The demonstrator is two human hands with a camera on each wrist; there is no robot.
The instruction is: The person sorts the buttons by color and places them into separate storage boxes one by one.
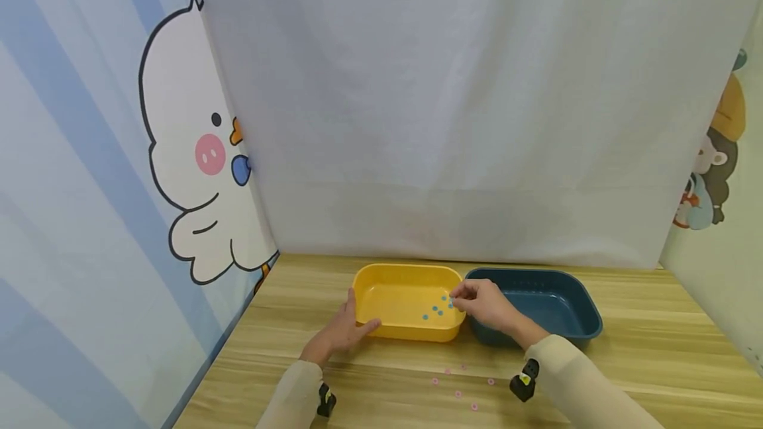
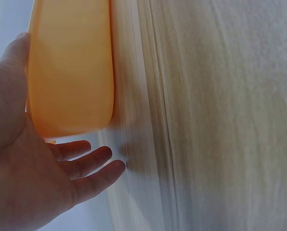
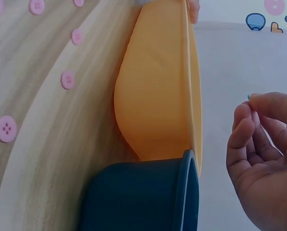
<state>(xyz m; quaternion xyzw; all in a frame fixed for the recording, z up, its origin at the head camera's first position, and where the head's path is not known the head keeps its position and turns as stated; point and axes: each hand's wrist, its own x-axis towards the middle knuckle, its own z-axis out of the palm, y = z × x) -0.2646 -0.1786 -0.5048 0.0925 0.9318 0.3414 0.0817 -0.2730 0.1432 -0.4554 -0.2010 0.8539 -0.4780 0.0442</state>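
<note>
My left hand (image 1: pixel 342 330) rests on the near left corner of a yellow plastic basin (image 1: pixel 411 334). Its thumb lies along the front rim and its fingers are spread beside the left wall; the left wrist view shows several of those fingers straight. Over the basin's right end, my right hand (image 1: pixel 485 303) pinches a small blue-green button (image 3: pixel 249 96) between thumb and fingertips, with only its edge showing. Several blue buttons (image 1: pixel 435 308) lie scattered on the basin's floor beneath that hand.
A dark blue basin (image 1: pixel 593 326) stands at the yellow one's right, partly behind my right forearm. Several pink buttons (image 1: pixel 457 394) lie on the wooden table (image 1: pixel 250 376) in front of the basins. A pale curtain (image 1: pixel 453 118) hangs behind the table.
</note>
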